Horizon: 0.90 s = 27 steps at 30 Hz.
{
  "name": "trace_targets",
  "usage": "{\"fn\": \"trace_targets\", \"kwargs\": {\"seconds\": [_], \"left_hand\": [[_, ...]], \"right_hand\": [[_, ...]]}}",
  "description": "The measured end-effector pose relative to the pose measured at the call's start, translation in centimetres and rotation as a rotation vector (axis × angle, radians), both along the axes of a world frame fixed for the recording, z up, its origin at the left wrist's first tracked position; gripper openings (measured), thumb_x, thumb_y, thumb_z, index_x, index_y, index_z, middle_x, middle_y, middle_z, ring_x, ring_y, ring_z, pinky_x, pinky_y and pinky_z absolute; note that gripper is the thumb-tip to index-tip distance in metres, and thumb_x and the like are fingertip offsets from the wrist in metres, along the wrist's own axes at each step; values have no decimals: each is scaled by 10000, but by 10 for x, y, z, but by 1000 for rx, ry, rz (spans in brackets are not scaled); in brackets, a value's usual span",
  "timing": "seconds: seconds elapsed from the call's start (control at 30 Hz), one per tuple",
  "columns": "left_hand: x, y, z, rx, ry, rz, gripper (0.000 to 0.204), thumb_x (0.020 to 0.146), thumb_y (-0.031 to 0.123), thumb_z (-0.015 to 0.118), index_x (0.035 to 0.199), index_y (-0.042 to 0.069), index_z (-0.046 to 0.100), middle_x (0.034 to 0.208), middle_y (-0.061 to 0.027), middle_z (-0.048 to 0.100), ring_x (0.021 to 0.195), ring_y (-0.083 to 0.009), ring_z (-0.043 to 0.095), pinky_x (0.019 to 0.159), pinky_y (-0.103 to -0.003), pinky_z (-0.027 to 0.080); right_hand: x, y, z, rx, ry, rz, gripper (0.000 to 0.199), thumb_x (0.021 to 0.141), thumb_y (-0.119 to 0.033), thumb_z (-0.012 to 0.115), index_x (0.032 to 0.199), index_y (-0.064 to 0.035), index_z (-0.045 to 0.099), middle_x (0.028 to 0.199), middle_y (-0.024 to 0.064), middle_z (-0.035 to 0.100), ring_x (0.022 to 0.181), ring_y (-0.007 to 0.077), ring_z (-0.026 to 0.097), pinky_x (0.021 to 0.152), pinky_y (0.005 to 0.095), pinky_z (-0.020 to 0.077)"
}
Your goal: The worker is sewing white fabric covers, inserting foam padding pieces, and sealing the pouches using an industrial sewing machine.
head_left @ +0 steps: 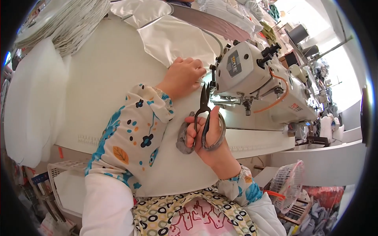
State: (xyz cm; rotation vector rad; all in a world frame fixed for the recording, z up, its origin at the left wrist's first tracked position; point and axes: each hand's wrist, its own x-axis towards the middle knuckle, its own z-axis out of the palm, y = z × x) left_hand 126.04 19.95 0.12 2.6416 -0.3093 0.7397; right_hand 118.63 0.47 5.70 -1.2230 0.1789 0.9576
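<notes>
My left hand (184, 76) is closed on the near corner of a glossy white satin piece (177, 37), its fingers curled and partly hiding the cloth. In my right hand (212, 135) is a pair of dark scissors (204, 104) with grey-wrapped handles. The blades point away from me, nearly together, with their tips just beside my left hand. Immediately right of the blades stands the head of a white sewing machine (244, 65), its lamp lighting the needle area. The satin piece stretches from my left hand toward the far side of the table.
A tall stack of off-white cut pieces (75, 27) stands at the far left of the table (102, 74). White padding sheets (33, 106) hang over its left edge. An orange tube (281, 84) loops from the machine. A pink fan (289, 183) stands low at right.
</notes>
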Motion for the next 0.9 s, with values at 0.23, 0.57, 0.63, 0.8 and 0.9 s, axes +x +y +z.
{"fn": "trace_targets", "kwargs": {"seconds": [0.23,0.57,0.63,0.8,0.9], "left_hand": [[3,-1,5,25,1,-7,279,788,172,754,1049,133,664,1202,-24,630,1177,-243,583,976,-450,423],[13,27,-9,-88,-255,382,327,818,24,660,1136,94,686,1123,-119,698,999,-352,658,876,-459,519],[13,48,14,-312,-569,451,285,882,21,625,1157,54,691,1064,-146,715,990,-353,673,879,-437,531],[-64,82,83,-873,-806,425,188,1023,79,561,1162,-10,651,1066,-157,704,977,-319,657,836,-336,496],[-123,82,128,-1143,-762,499,249,1012,47,564,1242,-18,634,1197,-152,689,1091,-309,651,908,-340,500]], "right_hand": [[2,8,-6,9,-44,-80,922,902,-879,373,1074,8,556,654,-2,463,544,136,497,526,277,410],[-15,-136,34,-452,-658,282,421,984,-407,675,1137,-15,658,657,-5,546,535,110,525,516,254,402],[-2,-164,13,-516,-792,153,347,951,-282,743,1159,-15,666,698,25,593,578,147,577,552,271,452],[31,-191,-14,-1174,-1334,55,473,779,-133,801,1197,19,640,1068,162,642,936,382,632,838,456,524],[42,-210,-33,-1149,-1414,-46,455,795,-118,782,1206,15,639,1128,178,625,1026,382,622,896,470,509]]}}
